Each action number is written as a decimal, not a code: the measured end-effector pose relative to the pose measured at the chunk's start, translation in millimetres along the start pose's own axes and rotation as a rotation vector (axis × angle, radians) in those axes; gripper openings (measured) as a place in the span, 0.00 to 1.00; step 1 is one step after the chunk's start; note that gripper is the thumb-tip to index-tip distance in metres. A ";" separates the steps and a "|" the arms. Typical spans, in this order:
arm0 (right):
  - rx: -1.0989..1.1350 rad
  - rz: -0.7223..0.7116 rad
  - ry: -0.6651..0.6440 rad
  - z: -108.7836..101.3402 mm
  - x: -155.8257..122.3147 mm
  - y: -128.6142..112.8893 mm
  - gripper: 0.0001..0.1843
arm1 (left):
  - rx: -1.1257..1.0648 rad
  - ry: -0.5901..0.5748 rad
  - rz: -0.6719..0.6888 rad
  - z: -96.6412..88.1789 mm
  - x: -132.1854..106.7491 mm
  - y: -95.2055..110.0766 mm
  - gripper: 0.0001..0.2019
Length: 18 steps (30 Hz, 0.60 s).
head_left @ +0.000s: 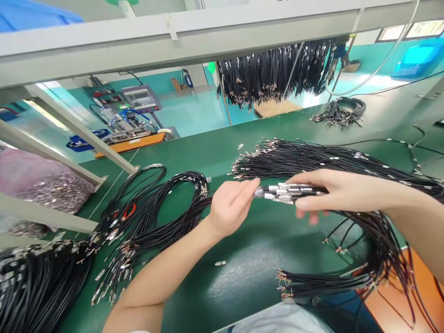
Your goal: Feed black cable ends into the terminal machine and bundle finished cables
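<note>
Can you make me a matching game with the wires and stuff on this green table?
Things:
1. small bunch of cable ends with metal sleeves
2. looped cables with an orange tie
3. hanging cables
4. small coil of cables

Places:
A. dangling from the rail above the table's far side
B. held between the left hand and right hand
C. lying alone near the table's far edge
D. on the table left of the left hand

Pairs: 1-B, 2-D, 3-A, 4-C
</note>
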State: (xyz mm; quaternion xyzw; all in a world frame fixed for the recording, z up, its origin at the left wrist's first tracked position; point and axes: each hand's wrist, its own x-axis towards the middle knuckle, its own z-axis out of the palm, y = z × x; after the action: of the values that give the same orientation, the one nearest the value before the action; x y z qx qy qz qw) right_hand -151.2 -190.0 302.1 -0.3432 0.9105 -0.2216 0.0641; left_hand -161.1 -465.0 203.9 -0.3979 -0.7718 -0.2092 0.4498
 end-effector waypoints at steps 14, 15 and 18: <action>-0.544 -0.188 0.177 80.1 -52.7 17.7 0.21 | -0.568 -0.642 -0.373 -49.8 11.2 24.6 0.14; -0.543 -0.184 0.181 79.8 -53.5 17.3 0.21 | -0.552 -0.605 -0.358 -49.0 9.7 26.8 0.14; -0.506 -0.164 0.174 76.7 -53.6 15.8 0.21 | -0.494 -0.452 -0.263 -44.9 3.9 32.1 0.14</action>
State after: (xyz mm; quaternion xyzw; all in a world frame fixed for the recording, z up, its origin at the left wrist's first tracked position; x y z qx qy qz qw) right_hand -99.4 -172.0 224.6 -0.4006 0.9081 -0.0205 -0.1202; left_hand -112.7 -474.8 228.9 -0.4281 -0.8225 -0.3521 0.1273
